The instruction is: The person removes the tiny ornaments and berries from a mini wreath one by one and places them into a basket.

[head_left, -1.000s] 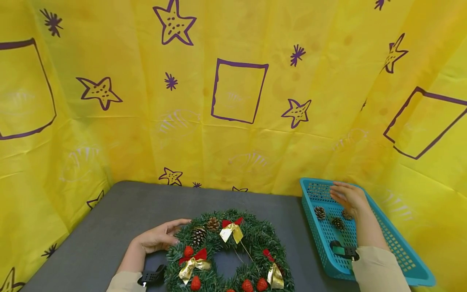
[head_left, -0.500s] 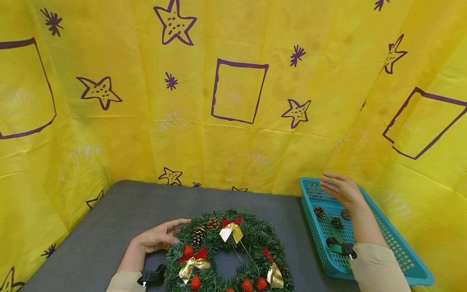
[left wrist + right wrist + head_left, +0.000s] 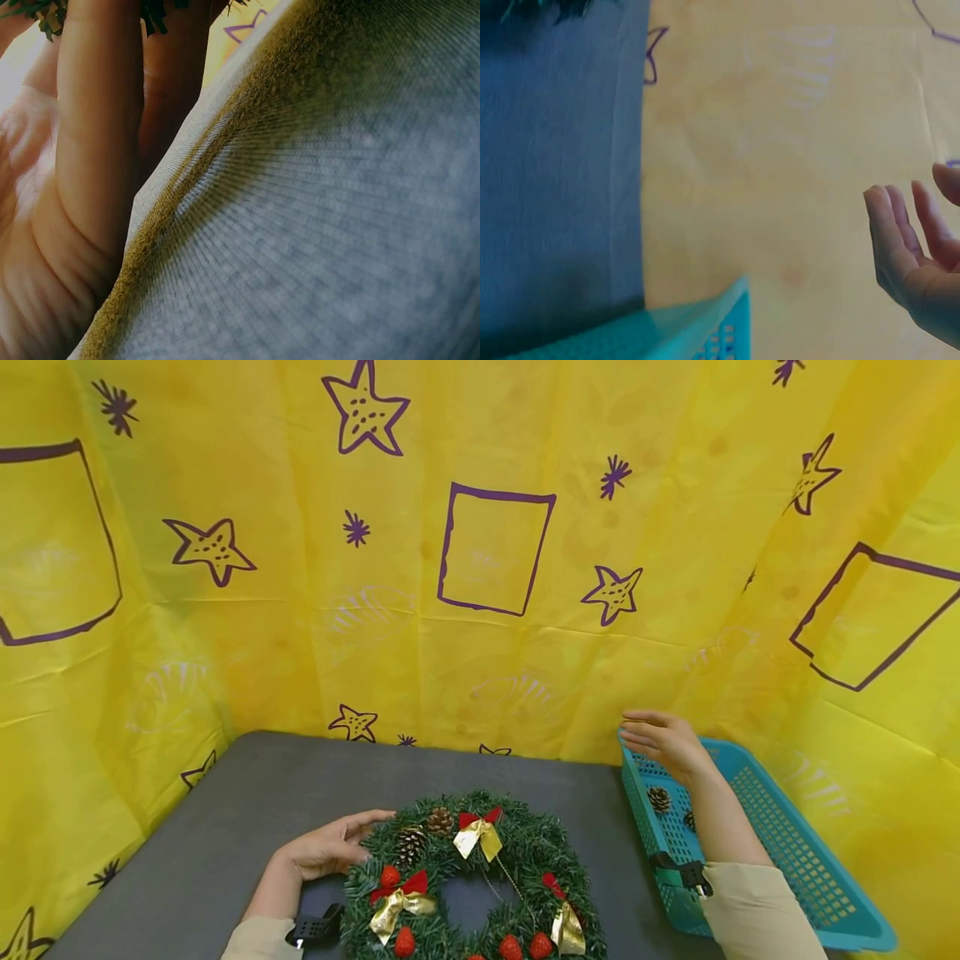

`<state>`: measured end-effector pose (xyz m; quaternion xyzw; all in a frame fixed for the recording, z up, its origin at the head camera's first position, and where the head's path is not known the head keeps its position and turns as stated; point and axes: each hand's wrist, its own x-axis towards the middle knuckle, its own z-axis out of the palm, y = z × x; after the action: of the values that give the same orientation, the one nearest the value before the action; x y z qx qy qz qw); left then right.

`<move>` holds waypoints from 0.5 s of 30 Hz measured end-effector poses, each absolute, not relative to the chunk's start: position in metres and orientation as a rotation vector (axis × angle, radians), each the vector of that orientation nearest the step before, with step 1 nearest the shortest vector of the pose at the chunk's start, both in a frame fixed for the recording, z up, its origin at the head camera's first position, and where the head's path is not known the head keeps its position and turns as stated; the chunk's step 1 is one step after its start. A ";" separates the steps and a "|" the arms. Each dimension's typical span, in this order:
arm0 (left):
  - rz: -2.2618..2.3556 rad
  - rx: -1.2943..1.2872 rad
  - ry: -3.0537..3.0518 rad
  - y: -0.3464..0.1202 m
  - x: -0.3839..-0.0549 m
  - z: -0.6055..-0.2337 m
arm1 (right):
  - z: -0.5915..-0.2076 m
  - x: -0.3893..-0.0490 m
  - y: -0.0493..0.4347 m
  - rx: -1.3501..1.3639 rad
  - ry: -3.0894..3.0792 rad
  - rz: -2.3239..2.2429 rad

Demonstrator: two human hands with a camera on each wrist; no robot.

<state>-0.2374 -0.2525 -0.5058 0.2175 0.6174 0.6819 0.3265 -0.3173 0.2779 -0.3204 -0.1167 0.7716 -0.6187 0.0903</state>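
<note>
A green artificial wreath [image 3: 536,839] lies on the table, trimmed with gold and red bows [image 3: 478,837], pine cones [image 3: 411,845] and red berries [image 3: 405,941]. My left hand [image 3: 326,847] grips its left outer edge, thumb and fingers reaching into the greenery; the left wrist view shows those fingers [image 3: 97,97] up close against green tips. Over the far left corner of a turquoise basket [image 3: 780,793] hovers my right hand [image 3: 671,747], fingers extended and holding nothing. A pine cone [image 3: 659,799] sits inside the basket, with another partly hidden behind my right forearm.
The dark grey table [image 3: 300,768] stretches behind and left of the wreath. A yellow curtain [image 3: 495,677] with purple drawings encloses the far side and both flanks. In the right wrist view, the basket's rim [image 3: 705,319] rises close to the table edge.
My right hand has moved left and slightly up, from over the basket's interior to its far left corner. The left hand and wreath have stayed in place.
</note>
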 end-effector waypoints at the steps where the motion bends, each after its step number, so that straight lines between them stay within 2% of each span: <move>1: 1.789 0.571 1.619 -0.252 -0.237 -0.506 | -0.319 -0.316 0.274 -0.358 2.301 -1.830; 15: 1.780 0.562 1.632 -0.253 -0.237 -0.506 | -0.308 -0.301 0.215 -0.519 2.239 -1.813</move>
<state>-0.2368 -0.2528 -0.5062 0.2145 0.6226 0.6788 0.3251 -0.3008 0.2150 -0.3077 -0.1761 0.7605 -0.6158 0.1072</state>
